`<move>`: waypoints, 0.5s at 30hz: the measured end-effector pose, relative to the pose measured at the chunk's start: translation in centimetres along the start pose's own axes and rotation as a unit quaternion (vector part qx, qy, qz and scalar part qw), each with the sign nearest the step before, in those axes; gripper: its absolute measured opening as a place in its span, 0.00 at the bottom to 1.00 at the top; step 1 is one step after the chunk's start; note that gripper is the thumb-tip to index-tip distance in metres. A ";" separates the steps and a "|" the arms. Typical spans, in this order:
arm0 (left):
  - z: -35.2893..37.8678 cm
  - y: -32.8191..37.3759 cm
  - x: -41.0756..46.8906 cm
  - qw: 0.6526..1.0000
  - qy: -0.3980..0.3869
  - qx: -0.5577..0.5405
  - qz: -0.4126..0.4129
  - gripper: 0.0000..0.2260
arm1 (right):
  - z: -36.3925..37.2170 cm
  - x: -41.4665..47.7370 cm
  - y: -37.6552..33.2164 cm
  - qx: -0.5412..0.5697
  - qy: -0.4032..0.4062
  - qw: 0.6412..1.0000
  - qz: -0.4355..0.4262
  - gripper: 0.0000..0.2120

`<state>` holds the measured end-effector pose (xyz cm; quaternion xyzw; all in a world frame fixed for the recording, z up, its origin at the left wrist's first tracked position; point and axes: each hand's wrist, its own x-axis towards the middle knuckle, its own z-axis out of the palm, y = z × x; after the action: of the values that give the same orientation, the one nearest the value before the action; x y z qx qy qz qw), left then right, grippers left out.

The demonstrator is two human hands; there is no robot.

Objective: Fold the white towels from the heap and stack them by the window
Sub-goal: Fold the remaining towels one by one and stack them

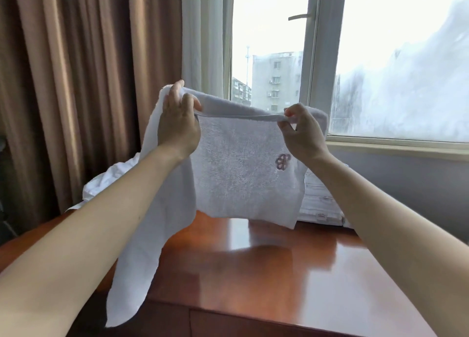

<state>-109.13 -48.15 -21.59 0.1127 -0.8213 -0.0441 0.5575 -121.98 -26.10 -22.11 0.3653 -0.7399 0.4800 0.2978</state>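
Both hands are raised in front of the person, and a white towel (241, 174) is stretched between them by its upper edge. The left hand (177, 126) grips the edge with fingers curled over the cloth and the thumb pressing it from the near side. The right hand (302, 131) pinches the edge between thumb and forefinger, and its other fingers are bent behind.

Between the hands the towel hangs as a flat panel, with a small purple embroidered emblem (282, 161) just below the right hand. Outside the left hand, a long tail of the same towel falls past the left forearm and dangles in front of the near edge of the glossy wooden table (266, 273). The panel's lower edge hangs just over the tabletop, though whether it touches is hard to tell.

Beyond the left forearm lies the heap (111, 177) of crumpled white linen, at the table's far corner. Below the right wrist, partly hidden by the held towel, what seems to be a stack of folded towels (319, 204) stands beneath the window (314, 57). Brown curtains (76, 83) hang behind the left hand.
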 end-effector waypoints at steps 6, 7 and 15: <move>0.4 1.4 -0.2 0.999 0.050 -0.004 0.012 0.07 | -1.2 -0.1 -0.3 -0.008 0.020 1.000 -0.003 0.09; 0.4 1.8 -0.2 0.998 0.064 -0.003 0.019 0.07 | -1.4 -0.1 -0.4 -0.006 0.030 0.999 -0.010 0.08; -0.9 5.4 0.1 0.987 0.140 0.051 0.064 0.11 | -3.7 -1.0 -1.5 -0.005 0.152 0.985 -0.083 0.02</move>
<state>-109.05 -42.92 -20.11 0.0932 -0.7421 0.0502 0.6618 -119.84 -22.88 -20.81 0.3468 -0.6556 0.4997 0.4474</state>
